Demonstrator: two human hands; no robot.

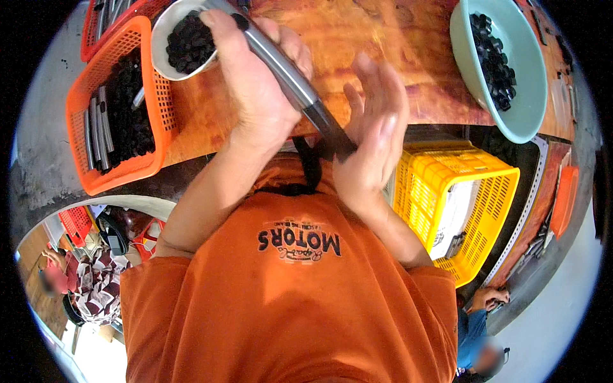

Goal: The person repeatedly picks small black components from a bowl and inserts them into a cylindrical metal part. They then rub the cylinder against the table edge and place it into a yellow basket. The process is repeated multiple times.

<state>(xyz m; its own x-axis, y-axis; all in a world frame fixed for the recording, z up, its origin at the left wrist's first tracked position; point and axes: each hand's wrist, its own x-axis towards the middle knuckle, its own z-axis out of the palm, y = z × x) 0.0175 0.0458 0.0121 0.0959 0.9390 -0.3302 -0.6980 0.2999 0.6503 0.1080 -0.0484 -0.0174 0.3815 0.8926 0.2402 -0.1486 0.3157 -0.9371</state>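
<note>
My left hand (265, 80) is wrapped round a shiny metal tube (274, 57), which slants down toward my body. A black sleeve-like section (327, 126) covers its lower end. Against that black end rests the palm of my right hand (373, 127), its fingers stretched out and not wrapped round the tube. Beside my left thumb is a white bowl (161, 32) with small black plastic pieces (191, 45) in it. The tube's upper end runs behind my left thumb toward the top edge, where I cannot make it out.
An orange basket (163, 118) at left holds metal tubes and black pieces. At right, a pale green basin (527, 96) holds similar black pieces on the wooden table (421, 70). A yellow crate (472, 169) stands below the table edge. Other people appear at lower left and lower right.
</note>
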